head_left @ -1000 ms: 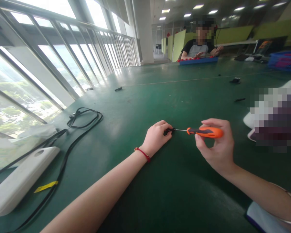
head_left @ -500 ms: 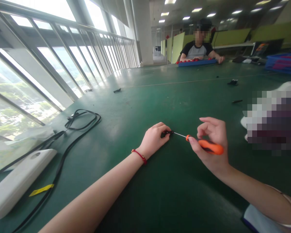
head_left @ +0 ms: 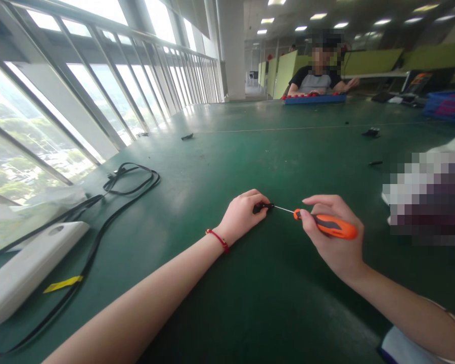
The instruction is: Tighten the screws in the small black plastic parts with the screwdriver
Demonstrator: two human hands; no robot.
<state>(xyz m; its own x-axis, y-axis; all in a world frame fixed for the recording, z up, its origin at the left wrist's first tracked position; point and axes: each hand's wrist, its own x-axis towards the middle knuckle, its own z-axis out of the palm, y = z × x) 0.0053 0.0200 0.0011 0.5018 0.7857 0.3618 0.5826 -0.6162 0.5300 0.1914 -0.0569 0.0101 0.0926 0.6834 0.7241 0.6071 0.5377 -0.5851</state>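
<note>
My left hand (head_left: 244, 215) rests on the green table (head_left: 250, 151), its fingers pinched round a small black part (head_left: 259, 207). A red string bracelet (head_left: 220, 239) circles that wrist. My right hand (head_left: 335, 237) grips the orange and black handle of a small screwdriver (head_left: 329, 225). The thin metal shaft runs left and its tip meets the black part.
A white power strip (head_left: 26, 270) and looped black cable (head_left: 129, 184) lie at the left beside the window railing. Small black parts (head_left: 371, 133) are scattered farther out. A person sits at the far end behind a blue tray (head_left: 314, 98). A blue basket (head_left: 447, 103) stands far right.
My right hand's fingers spread off the screwdriver handle half a second ago and have closed round it again. The handle dropped lower, tilting the shaft. My left hand stayed put.
</note>
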